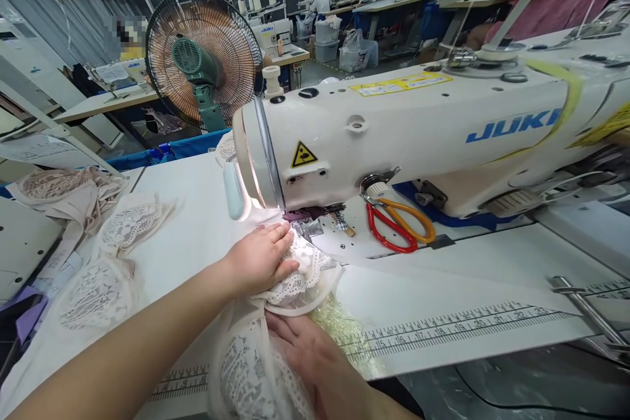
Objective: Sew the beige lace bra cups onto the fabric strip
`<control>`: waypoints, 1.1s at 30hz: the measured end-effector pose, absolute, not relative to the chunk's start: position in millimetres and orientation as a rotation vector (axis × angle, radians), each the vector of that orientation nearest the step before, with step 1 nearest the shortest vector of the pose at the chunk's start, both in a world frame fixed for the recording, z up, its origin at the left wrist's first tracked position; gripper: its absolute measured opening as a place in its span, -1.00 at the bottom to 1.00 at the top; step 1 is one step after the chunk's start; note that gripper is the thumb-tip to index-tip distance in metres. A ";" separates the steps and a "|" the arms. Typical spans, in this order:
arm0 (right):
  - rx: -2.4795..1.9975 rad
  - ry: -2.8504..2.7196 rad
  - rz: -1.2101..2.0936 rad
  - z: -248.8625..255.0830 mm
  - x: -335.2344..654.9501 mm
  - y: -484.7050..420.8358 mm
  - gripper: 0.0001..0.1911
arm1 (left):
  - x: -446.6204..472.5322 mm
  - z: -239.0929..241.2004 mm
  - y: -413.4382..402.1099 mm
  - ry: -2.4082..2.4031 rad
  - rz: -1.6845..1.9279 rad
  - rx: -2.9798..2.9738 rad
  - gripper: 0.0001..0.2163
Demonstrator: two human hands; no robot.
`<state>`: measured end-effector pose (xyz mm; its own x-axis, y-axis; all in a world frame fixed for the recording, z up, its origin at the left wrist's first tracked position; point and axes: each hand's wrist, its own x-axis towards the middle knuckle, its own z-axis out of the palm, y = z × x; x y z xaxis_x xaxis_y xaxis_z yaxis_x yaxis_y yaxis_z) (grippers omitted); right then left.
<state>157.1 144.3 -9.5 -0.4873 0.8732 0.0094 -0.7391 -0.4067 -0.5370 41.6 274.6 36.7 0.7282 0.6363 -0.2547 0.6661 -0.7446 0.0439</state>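
Note:
A white lace bra point(246, 367) runs from the front table edge up to the needle area of a white JUKI sewing machine point(408, 138). My left hand point(263, 257) lies flat on the upper cup, its fingertips close to the lit presser foot area. Below it, my right hand point(310, 348) holds the bra near the cup's lower rim, with its fingertips partly hidden by the fabric. The needle itself is hidden. Small scissors with red and orange handles point(394, 226) rest on the machine bed, right of the needle area.
More lace bras point(93, 295) lie on the left of the table. A ruler strip point(443, 325) runs along the front edge, near a metal bracket point(585, 308) at right. Behind the table stands a large fan point(204, 59). Other people sit farther back.

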 end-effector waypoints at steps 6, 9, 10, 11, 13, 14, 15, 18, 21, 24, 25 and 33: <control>-0.325 -0.544 2.046 -12.0 160.6 143.2 -0.37 | 40.6 32.6 284.2 1.083 -0.364 2.879 -0.43; -0.388 -0.530 2.068 -14.3 160.0 140.8 -0.40 | 37.6 30.0 289.5 1.037 -0.307 2.993 -0.41; -0.394 -0.525 2.073 -15.1 159.3 139.7 -0.40 | 36.8 30.3 289.4 1.028 -0.279 3.024 -0.41; -0.397 -0.518 2.073 -15.7 158.8 138.4 -0.39 | 36.1 31.5 287.7 1.032 -0.246 3.043 -0.43; -0.438 -0.537 2.057 -15.8 160.7 134.9 -0.38 | 34.5 35.8 279.3 1.040 -0.191 3.029 -0.54; -0.493 -0.620 2.043 -15.0 164.2 133.0 -0.39 | 33.1 38.4 272.9 1.023 -0.178 3.002 -0.60; -0.572 -0.757 2.015 -13.7 169.8 131.3 -0.40 | 31.1 40.9 265.8 0.989 -0.174 2.976 -0.64; -0.874 -1.339 1.748 -7.6 198.9 132.3 -0.47 | 20.8 45.3 246.6 0.847 -0.216 2.947 -0.62; -1.200 -1.842 1.009 -3.6 232.3 150.0 -0.50 | 6.4 44.0 240.0 0.826 -0.267 2.965 -0.57; -1.387 -2.170 0.095 -3.2 247.9 178.9 -0.46 | -6.0 41.3 245.0 0.843 -0.320 2.963 -0.51; -1.394 -2.242 -0.068 -3.1 247.8 187.8 -0.46 | -9.0 41.1 247.6 0.843 -0.338 2.963 -0.50; -1.227 -2.484 -0.126 -4.0 228.3 202.8 -0.77 | -2.7 49.6 240.6 0.841 -0.214 2.933 -0.66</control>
<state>228.3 202.8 -4.0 -0.5545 0.7498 0.3610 0.7825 0.6175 -0.0804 -2.7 240.6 49.6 0.8392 0.5208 -0.1569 0.5324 -0.8455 0.0412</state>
